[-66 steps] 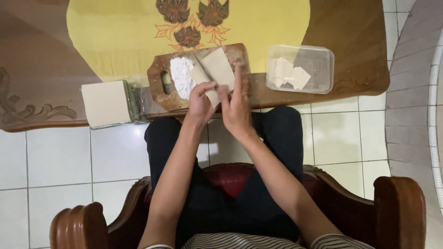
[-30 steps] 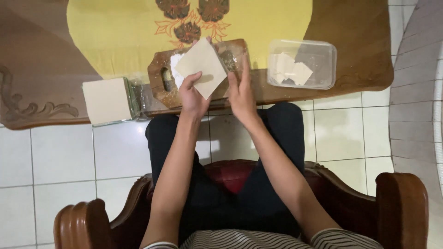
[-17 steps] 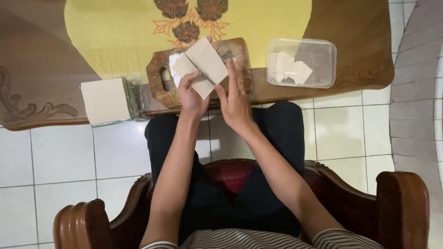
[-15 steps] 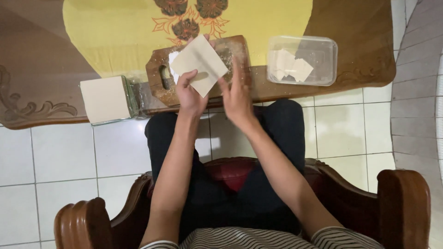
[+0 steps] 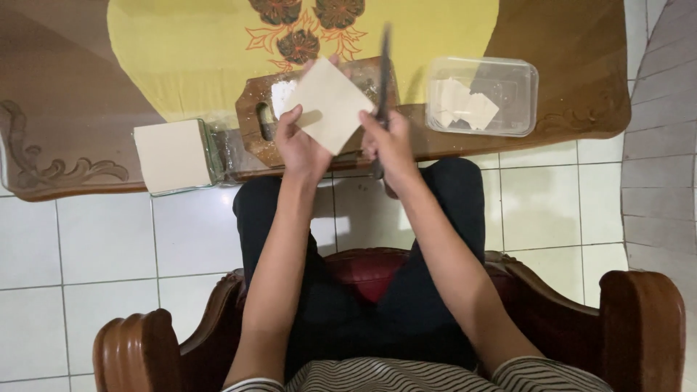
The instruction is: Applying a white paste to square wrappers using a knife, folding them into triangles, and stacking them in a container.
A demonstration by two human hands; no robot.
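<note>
Head view: left grip (image 5: pixel 299 145) on square wrapper (image 5: pixel 330 105).

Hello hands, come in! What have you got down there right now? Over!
Left hand holds square pale sheet above wooden board. Right hand grips thin dark blade, blurred. Nothing between them.

Matt pale sheet (image 5: pixel 332 106), glossy wooden table (image 5: pixel 65 94), clear plastic box (image 5: pixel 482 96).

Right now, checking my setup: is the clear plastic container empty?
No, the clear plastic container holds several pale square sheets.
</note>
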